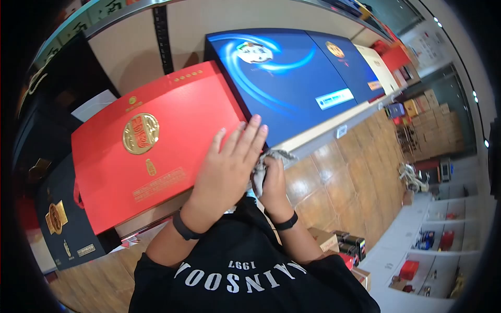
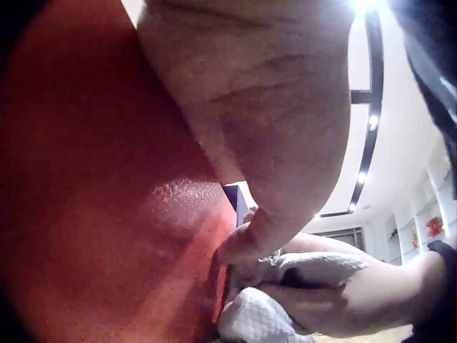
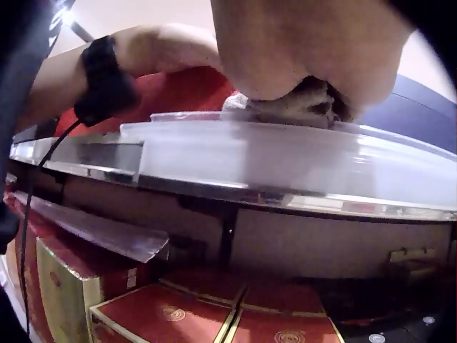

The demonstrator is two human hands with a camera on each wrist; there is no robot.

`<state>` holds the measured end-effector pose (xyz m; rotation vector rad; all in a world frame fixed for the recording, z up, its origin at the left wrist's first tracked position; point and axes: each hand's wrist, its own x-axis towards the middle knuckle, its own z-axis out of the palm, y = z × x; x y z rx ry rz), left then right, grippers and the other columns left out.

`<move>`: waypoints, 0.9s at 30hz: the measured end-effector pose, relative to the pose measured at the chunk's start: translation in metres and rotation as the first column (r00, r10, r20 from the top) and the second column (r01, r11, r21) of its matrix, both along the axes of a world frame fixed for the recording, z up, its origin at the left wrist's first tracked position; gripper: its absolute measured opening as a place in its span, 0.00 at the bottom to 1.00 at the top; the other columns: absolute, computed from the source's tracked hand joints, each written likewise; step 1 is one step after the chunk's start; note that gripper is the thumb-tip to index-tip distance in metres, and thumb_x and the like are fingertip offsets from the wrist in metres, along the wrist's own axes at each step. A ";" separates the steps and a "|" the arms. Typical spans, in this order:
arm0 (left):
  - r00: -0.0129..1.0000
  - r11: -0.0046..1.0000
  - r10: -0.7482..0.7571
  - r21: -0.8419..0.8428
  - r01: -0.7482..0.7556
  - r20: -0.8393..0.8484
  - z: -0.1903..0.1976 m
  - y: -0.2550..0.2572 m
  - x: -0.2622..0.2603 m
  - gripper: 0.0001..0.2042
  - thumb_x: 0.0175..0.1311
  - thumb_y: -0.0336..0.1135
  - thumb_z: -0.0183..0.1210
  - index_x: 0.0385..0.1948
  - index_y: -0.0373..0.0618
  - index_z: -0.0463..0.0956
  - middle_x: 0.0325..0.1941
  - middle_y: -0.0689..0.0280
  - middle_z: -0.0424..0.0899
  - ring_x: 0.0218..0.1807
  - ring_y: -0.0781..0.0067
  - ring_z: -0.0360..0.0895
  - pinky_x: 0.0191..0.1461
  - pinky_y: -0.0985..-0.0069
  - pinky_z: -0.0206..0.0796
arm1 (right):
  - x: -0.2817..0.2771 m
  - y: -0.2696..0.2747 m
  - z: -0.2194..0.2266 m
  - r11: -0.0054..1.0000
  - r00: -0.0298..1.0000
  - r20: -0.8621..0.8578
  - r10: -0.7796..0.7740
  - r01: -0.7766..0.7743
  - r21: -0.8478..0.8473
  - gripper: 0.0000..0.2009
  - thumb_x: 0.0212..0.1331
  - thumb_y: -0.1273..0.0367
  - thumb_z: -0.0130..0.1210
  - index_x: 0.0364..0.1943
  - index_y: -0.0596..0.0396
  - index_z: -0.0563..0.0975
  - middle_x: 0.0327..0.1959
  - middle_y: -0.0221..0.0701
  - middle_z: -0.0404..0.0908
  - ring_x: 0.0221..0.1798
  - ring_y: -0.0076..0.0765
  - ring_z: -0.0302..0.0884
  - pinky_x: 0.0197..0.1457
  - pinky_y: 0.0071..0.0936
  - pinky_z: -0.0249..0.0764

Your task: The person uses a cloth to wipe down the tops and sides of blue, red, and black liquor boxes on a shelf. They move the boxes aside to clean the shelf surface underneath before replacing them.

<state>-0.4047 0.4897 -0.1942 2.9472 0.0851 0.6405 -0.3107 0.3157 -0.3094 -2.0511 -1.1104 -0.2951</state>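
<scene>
A large red box (image 1: 177, 120) with a gold emblem stands on the shelf, beside a blue box (image 1: 282, 78). My left hand (image 1: 227, 161) rests on the red box near its right edge, fingers straight. Just right of it, my right hand (image 1: 275, 190) grips a crumpled grey-white cloth (image 1: 282, 155) at the shelf's front edge, by the boxes' meeting corner. In the left wrist view the cloth (image 2: 260, 318) lies against the red box's side. In the right wrist view the cloth (image 3: 293, 107) is partly hidden under my right hand (image 3: 307, 50).
A black box (image 1: 62, 224) stands left of the red one, and a cream box (image 1: 377, 68) at the far right. Below the shelf edge (image 3: 214, 153) are red and gold boxes (image 3: 171, 314). Stacked cartons (image 1: 436, 128) and white shelving (image 1: 433, 250) stand across the tiled floor (image 1: 334, 182).
</scene>
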 end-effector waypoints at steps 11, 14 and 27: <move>1.000 0.998 0.015 0.053 -0.014 -0.024 -0.004 -0.002 0.000 0.36 0.74 0.35 0.55 0.85 0.42 0.61 0.92 0.56 0.60 0.83 0.57 0.71 0.85 0.50 0.57 | 0.175 -0.042 0.031 0.776 0.797 0.080 -0.598 0.601 -0.192 0.21 0.56 0.70 0.74 0.53 0.59 0.80 0.53 0.56 0.88 0.59 0.69 0.86 0.59 0.55 0.83; 1.000 0.997 0.027 0.069 -0.027 0.001 -0.007 -0.002 0.001 0.36 0.72 0.34 0.57 0.84 0.41 0.63 0.91 0.56 0.61 0.84 0.57 0.69 0.85 0.50 0.58 | 0.230 -0.057 0.035 0.594 0.703 0.212 -0.678 0.695 -0.405 0.24 0.57 0.60 0.75 0.56 0.55 0.85 0.54 0.53 0.91 0.59 0.65 0.89 0.62 0.55 0.84; 0.997 0.997 0.071 -0.031 -0.071 0.000 -0.002 -0.010 -0.002 0.38 0.69 0.37 0.62 0.83 0.44 0.65 0.91 0.56 0.61 0.82 0.58 0.71 0.82 0.49 0.61 | 0.214 -0.084 0.014 0.941 0.940 -0.121 -0.320 0.301 -0.153 0.23 0.65 0.68 0.69 0.59 0.66 0.78 0.53 0.52 0.87 0.54 0.56 0.86 0.64 0.46 0.80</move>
